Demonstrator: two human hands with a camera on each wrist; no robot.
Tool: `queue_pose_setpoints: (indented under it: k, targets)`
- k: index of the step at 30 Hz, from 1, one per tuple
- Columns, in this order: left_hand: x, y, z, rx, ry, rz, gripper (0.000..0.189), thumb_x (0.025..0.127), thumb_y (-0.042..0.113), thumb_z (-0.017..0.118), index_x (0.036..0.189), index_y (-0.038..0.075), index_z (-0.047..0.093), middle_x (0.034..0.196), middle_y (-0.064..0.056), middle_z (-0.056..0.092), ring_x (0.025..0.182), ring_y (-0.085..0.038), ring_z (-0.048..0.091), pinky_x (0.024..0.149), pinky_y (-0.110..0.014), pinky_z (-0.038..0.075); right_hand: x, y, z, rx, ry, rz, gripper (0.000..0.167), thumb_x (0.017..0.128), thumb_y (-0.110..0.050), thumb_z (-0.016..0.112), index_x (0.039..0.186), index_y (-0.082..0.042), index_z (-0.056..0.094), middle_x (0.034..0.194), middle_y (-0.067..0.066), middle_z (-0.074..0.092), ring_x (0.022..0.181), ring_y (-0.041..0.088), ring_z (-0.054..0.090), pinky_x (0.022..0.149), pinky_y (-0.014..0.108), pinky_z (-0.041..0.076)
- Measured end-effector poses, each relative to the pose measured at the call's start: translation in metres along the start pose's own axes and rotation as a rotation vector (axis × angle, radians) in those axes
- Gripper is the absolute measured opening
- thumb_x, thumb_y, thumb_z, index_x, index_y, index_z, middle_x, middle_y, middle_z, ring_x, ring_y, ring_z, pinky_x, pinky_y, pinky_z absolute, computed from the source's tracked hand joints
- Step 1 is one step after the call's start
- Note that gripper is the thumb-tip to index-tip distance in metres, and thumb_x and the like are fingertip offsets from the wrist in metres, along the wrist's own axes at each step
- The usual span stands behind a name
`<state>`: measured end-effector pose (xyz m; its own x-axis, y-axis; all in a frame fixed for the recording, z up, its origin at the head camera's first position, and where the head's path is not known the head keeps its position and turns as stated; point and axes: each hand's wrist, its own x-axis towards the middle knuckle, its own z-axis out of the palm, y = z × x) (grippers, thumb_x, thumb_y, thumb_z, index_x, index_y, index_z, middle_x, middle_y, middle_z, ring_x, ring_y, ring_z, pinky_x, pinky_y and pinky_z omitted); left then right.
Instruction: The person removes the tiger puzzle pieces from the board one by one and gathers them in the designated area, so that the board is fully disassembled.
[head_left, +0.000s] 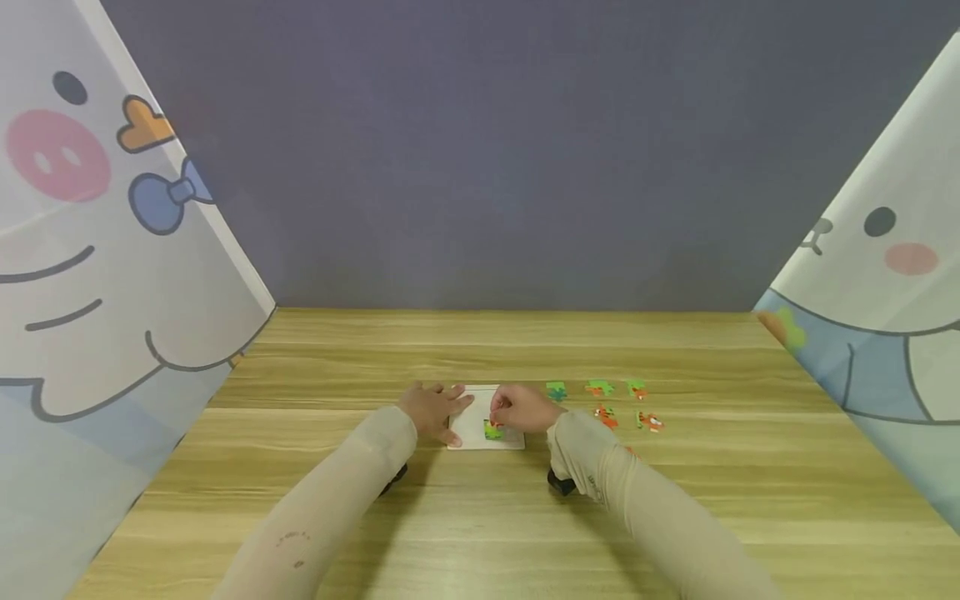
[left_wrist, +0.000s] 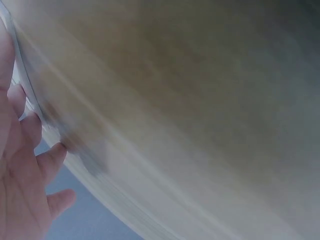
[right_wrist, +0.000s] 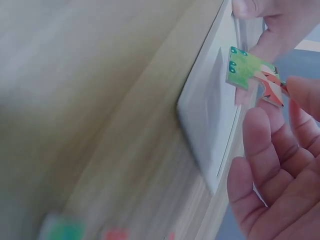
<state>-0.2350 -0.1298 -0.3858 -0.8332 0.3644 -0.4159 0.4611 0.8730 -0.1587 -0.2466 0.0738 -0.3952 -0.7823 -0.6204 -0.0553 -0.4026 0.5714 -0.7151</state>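
A white square puzzle board (head_left: 468,425) lies on the wooden table in the head view. My right hand (head_left: 528,408) pinches a green and orange jigsaw piece (right_wrist: 247,70) between thumb and finger, and holds it just above the board. My left hand (head_left: 431,410) rests with spread fingers on the board's left edge. In the left wrist view that hand (left_wrist: 25,165) shows at the left side, nothing held in it. The piece appears tilted off the board in the right wrist view.
Loose jigsaw pieces lie right of the board, among them a green one (head_left: 557,391), a green and orange one (head_left: 600,387) and an orange one (head_left: 650,422). A grey partition (head_left: 480,167) stands behind the table (head_left: 337,350), with cartoon-printed curtains (head_left: 112,292) at the sides.
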Motion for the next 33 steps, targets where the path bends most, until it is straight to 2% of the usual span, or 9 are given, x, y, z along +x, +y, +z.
queue_pose_setpoints:
  k: [3,8,14,20,22,27,33]
  targets:
    - [-0.003,-0.002,-0.001,-0.004,-0.002,0.004,0.082,0.09,0.059,0.058,0.159,0.028,0.027,0.164,0.006,0.024,0.147,-0.025,0.032,0.118,-0.05,0.027,-0.007,0.005,-0.003,0.022,0.009,0.004,0.008,0.095,-0.002,0.06,0.088,-0.001,0.065,0.078,0.002,0.066,0.061,0.008,0.048,0.057,0.022,0.041]
    - [-0.007,-0.005,-0.003,-0.037,0.009,0.02,0.081,0.091,0.057,0.058,0.159,0.027,0.027,0.165,0.004,0.022,0.148,-0.027,0.03,0.118,-0.052,0.024,-0.023,0.016,-0.01,0.098,0.023,0.065,0.009,0.097,-0.004,0.058,0.09,-0.001,0.063,0.08,0.003,0.064,0.065,0.01,0.048,0.06,0.025,0.041]
    - [-0.008,-0.009,0.002,-0.062,0.02,0.034,0.082,0.09,0.057,0.058,0.159,0.025,0.027,0.165,0.002,0.021,0.148,-0.029,0.03,0.118,-0.054,0.024,-0.044,0.03,-0.024,0.106,0.04,0.077,0.01,0.099,-0.007,0.057,0.092,-0.003,0.063,0.081,0.002,0.062,0.063,0.011,0.048,0.058,0.026,0.042]
    - [-0.006,-0.008,0.007,-0.116,0.032,0.051,0.083,0.09,0.055,0.061,0.159,0.024,0.028,0.165,0.001,0.023,0.148,-0.032,0.029,0.118,-0.057,0.022,-0.077,0.032,-0.042,0.139,0.081,0.07,0.01,0.098,-0.007,0.058,0.092,-0.001,0.063,0.083,0.004,0.065,0.075,0.015,0.061,0.07,0.031,0.051]
    - [-0.006,-0.008,0.007,-0.122,0.034,0.054,0.082,0.09,0.055,0.061,0.159,0.024,0.029,0.165,0.0,0.023,0.148,-0.032,0.028,0.118,-0.057,0.021,-0.089,0.033,-0.048,0.147,0.085,0.077,0.009,0.098,-0.007,0.058,0.092,0.0,0.063,0.081,0.005,0.064,0.072,0.015,0.06,0.067,0.03,0.05]
    - [-0.007,-0.004,0.005,-0.086,0.032,0.047,0.081,0.09,0.055,0.061,0.158,0.025,0.03,0.164,0.001,0.024,0.147,-0.031,0.03,0.118,-0.056,0.023,-0.116,0.046,-0.061,0.121,0.106,0.122,0.009,0.097,-0.007,0.059,0.093,0.0,0.063,0.074,0.003,0.062,0.058,0.011,0.048,0.055,0.026,0.043]
    - [-0.008,0.001,0.003,-0.028,0.035,0.028,0.081,0.089,0.058,0.061,0.158,0.027,0.032,0.163,0.004,0.027,0.147,-0.029,0.032,0.118,-0.054,0.025,-0.141,0.069,-0.074,0.097,0.126,0.155,0.009,0.095,-0.006,0.06,0.091,0.002,0.063,0.076,0.003,0.063,0.065,0.008,0.052,0.06,0.025,0.045]
